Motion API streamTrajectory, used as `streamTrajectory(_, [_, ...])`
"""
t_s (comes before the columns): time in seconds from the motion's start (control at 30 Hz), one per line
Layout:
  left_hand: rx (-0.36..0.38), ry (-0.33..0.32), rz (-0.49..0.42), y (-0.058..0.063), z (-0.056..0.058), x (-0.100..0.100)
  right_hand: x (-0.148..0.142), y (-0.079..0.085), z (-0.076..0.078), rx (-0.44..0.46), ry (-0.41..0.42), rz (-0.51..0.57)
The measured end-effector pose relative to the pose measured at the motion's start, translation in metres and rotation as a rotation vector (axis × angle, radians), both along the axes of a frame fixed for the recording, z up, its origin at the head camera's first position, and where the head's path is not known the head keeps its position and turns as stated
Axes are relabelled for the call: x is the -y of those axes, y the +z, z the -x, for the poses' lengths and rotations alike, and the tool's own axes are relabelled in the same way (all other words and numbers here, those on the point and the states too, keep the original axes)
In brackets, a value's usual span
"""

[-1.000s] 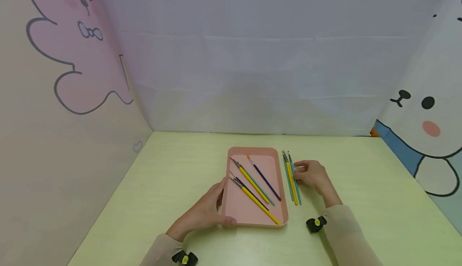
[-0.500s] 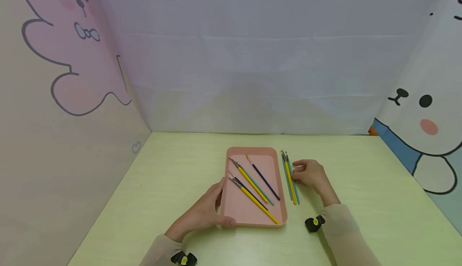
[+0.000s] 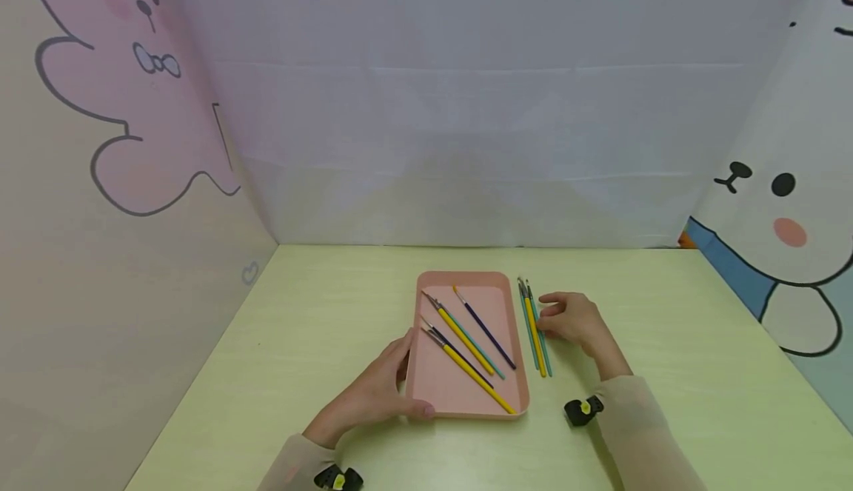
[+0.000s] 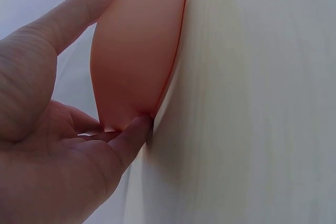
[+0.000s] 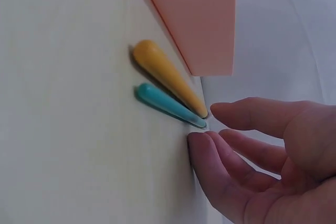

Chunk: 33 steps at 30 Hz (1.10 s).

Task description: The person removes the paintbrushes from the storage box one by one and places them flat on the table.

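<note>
A pink tray lies on the table with several paintbrushes in it, such as a dark blue paintbrush and a yellow paintbrush. My left hand grips its near left corner; in the left wrist view the thumb and fingers spread around the tray's wall. Right of the tray, two teal paintbrushes flank a yellow paintbrush. My right hand is over the right-hand teal paintbrush, loosely bent, its fingertips right at the handles, with a gap between thumb and fingers.
The pale table runs back to a white cloth wall. Side walls carry a pink cartoon figure and a white cartoon bear. Small black cameras sit on both wrists.
The head view has shifted slightly, moving everything a little left. The hands, tray and brushes stay nearly in the same places; the right-hand teal brush's tip sits slightly closer to the yellow one.
</note>
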<state>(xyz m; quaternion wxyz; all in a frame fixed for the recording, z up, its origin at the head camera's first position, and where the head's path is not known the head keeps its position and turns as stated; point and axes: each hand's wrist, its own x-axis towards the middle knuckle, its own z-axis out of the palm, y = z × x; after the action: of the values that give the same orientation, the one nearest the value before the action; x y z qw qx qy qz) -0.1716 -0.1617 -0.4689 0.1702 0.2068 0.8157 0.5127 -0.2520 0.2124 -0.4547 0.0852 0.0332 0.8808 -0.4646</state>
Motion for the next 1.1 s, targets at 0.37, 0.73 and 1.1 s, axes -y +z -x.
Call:
streamTrajectory(0.37, [0.013,-0.003,-0.032,0.003,-0.002,0.001,-0.003,0.014,-0.005,-0.085,0.099,0.004])
streamTrajectory(0.73, [0.012,0.002,-0.035,0.001,-0.001,0.001,0.006,0.03,-0.009,-0.155,0.173,0.002])
streamTrajectory(1.1, [0.011,-0.012,-0.042,0.002,-0.001,0.0,0.013,0.044,-0.016,-0.234,0.237,-0.028])
